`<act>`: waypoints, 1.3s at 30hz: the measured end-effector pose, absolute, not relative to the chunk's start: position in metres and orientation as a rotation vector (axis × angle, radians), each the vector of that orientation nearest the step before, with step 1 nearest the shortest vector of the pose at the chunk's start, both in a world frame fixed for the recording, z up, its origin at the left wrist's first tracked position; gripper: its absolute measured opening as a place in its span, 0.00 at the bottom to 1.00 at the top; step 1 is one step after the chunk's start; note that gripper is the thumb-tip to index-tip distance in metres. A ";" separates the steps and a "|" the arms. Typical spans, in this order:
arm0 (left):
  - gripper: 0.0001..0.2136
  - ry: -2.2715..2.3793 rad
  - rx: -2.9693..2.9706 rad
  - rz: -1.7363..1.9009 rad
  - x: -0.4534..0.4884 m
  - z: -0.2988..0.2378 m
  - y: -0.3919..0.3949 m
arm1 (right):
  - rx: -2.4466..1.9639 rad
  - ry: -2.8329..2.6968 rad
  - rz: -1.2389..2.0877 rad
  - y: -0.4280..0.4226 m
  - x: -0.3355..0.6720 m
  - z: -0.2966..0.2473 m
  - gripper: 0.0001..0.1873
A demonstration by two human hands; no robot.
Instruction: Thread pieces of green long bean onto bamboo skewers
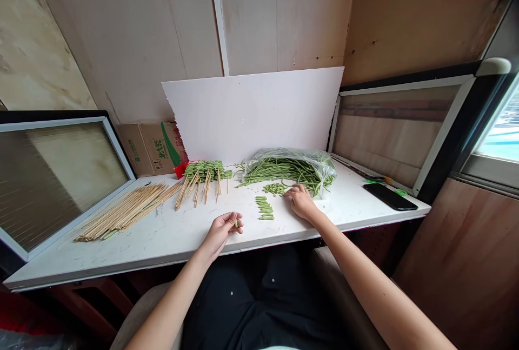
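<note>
My left hand [225, 229] is closed near the table's front edge, with a short green bean piece [236, 224] between thumb and fingers. My right hand [301, 200] rests beside a small pile of chopped bean bits [274, 189], its fingers curled together at the pile's right edge. Whatever those fingers hold is hidden. Between the hands lies a column of cut bean pieces [265, 208], set side by side. Behind my right hand, long green beans [279, 170] spill from a clear plastic bag [326, 163].
Bean skewers [206, 170] are stacked at the back, sticks toward me. Loose bamboo sticks [125, 212] lie at left. A black phone [390, 197] is at right. A white board [255, 114] and cardboard box [151, 149] stand behind; framed glass panels [65, 177] flank the white table [162, 247].
</note>
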State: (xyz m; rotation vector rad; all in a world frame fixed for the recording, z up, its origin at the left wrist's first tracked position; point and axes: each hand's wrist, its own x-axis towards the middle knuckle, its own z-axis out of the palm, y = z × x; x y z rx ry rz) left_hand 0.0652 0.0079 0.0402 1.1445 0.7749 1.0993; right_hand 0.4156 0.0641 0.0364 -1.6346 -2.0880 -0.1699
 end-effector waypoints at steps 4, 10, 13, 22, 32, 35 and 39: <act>0.23 0.775 1.148 1.093 0.065 0.040 0.008 | -1.611 -2.112 -0.146 0.065 0.418 0.036 0.28; 0.22 0.766 1.152 1.086 0.065 0.040 0.008 | -1.623 -1.987 -0.176 0.065 0.418 0.038 0.25; 0.23 0.777 1.145 1.097 0.065 0.039 0.009 | -1.640 -1.914 -0.189 0.066 0.416 0.040 0.24; 0.23 0.896 1.287 1.235 0.075 0.044 0.007 | -1.338 -1.869 0.118 0.048 0.367 0.074 0.15; 0.24 0.864 1.433 1.243 0.086 0.056 -0.004 | -0.855 -2.150 0.354 -0.009 0.290 0.087 0.14; 0.25 0.893 1.447 1.249 0.086 0.055 -0.004 | -0.890 -2.136 0.345 -0.006 0.291 0.084 0.14; 0.27 0.922 1.525 1.229 0.082 0.051 0.005 | -0.854 -2.150 0.316 0.002 0.292 0.076 0.15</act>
